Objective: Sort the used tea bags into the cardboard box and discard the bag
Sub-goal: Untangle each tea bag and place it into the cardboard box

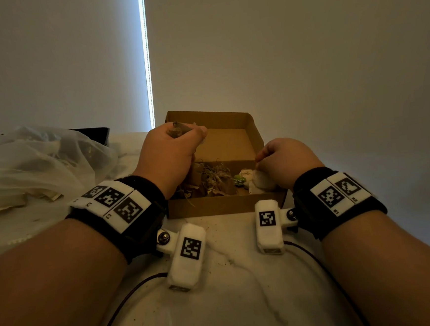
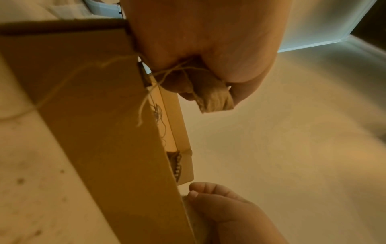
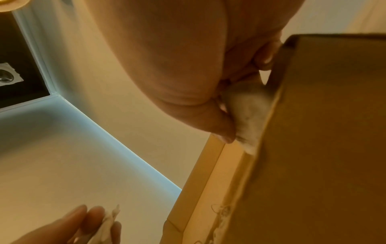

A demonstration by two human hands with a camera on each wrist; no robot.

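Cardboard box (image 1: 254, 136) sat open on the pale marbled counter (image 1: 240, 297), its near wall facing the person and its far wall close to the plain wall behind, so little room lay past it. Both side rims stood low. The far half of the box floor was bare, while a tangle of used tea bags (image 1: 210, 181) with strings filled the near half, a green tag among them.

Left hand (image 1: 168, 153) was over the box's left rim, fingers curled round a brown tea bag (image 2: 211, 97) whose crumpled end and string hung from the fist in the left wrist view. Right hand (image 1: 283, 161) was at the box's near right corner, fingers curled on a pale tea bag (image 3: 246, 112) that pressed against the inner side of the near wall.

Left of the box, well apart from it, a crumpled clear plastic bag (image 1: 36, 161) lay on the counter with more brownish tea bags showing through it; a dark flat object behind it could not be made out. 2 thin cables (image 1: 122, 304) ran from the wrist cameras across the counter toward the person, and small dark crumbs dotted the surface in front of the box
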